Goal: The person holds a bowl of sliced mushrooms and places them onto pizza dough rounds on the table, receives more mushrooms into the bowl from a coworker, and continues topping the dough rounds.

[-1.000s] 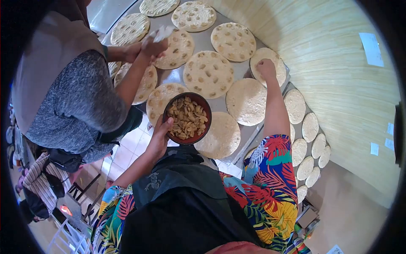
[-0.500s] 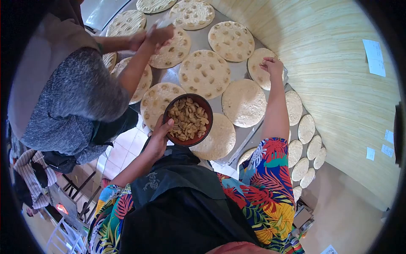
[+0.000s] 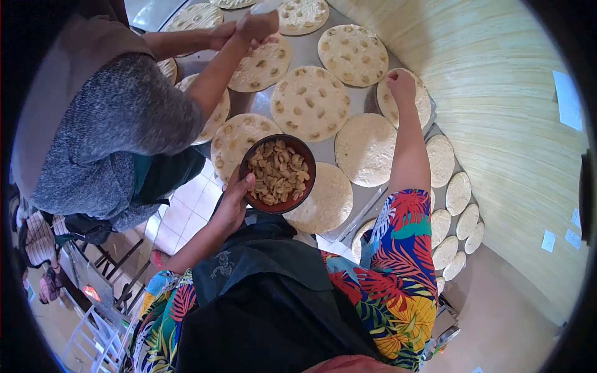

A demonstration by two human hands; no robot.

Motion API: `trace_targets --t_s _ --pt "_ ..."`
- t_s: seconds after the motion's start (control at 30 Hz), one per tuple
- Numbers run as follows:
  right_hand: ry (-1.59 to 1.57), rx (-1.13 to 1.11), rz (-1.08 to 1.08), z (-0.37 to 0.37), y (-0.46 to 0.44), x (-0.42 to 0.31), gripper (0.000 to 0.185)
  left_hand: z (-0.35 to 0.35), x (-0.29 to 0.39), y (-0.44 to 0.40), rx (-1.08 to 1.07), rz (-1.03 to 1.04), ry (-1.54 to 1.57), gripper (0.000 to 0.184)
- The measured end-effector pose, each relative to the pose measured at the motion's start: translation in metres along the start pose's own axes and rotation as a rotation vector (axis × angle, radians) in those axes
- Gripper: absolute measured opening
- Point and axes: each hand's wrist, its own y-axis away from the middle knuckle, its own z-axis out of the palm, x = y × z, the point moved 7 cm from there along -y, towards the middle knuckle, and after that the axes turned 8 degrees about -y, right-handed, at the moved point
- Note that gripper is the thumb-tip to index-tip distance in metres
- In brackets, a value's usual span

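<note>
My left hand [image 3: 234,198] grips a dark bowl with a reddish inside [image 3: 296,202], full of sliced mushrooms [image 3: 273,171]. At the upper right my right hand [image 3: 401,82] is closed in a pinch over a round flat base [image 3: 420,102]; what its fingers hold is too small to make out. Left of it, a round base [image 3: 311,102] carries spaced mushroom slices. Two pale bases without visible slices, one below my right hand [image 3: 365,149] and one beside the bowl [image 3: 323,200], lie on the metal table [image 3: 252,102].
A co-worker in a grey top [image 3: 118,118] stands at the left, both hands [image 3: 249,28] over the upper bases. Smaller rounds [image 3: 458,194] lie on a surface at the right, beside a wood-patterned wall [image 3: 497,93]. Chairs [image 3: 118,267] stand at lower left.
My right hand lifted slightly off the upper-right base and is now back down over it. The co-worker's hands have moved up and right. My left hand still holds the bowl.
</note>
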Motion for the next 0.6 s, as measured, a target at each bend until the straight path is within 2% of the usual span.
trace_targets --t_s 0.07,0.2,0.27,0.3,0.37,0.43,0.5,0.6 --pt "0.135 0.085 -0.046 -0.004 0.002 -0.008 0.01 -0.005 -0.005 -0.002 0.002 0.0 0.01 0.07" --pt "0.245 0.101 -0.093 0.003 0.003 -0.007 0.013 -0.006 -0.008 -0.003 -0.009 -0.031 0.052 0.074" --pt "0.161 0.24 -0.159 -0.018 0.009 -0.035 0.014 -0.004 -0.002 -0.003 -0.03 -0.046 0.063 0.065" --pt "0.146 0.235 -0.163 -0.028 0.018 -0.063 0.014 -0.005 -0.003 -0.007 -0.07 -0.017 0.076 0.067" --pt "-0.257 0.242 -0.175 -0.058 0.057 -0.133 0.015 -0.003 0.003 -0.007 -0.065 -0.006 0.074 0.068" --pt "-0.451 0.11 -0.185 -0.068 0.097 -0.186 0.014 0.006 0.014 -0.005 -0.074 -0.001 0.044 0.071" --pt "-0.556 -0.138 -0.193 -0.07 0.145 -0.24 0.013 0.006 0.013 -0.005 -0.08 -0.008 0.031 0.071" --pt "-0.404 -0.318 -0.295 -0.059 0.199 -0.286 0.014 0.019 0.02 -0.002 -0.148 0.024 0.034 0.075"
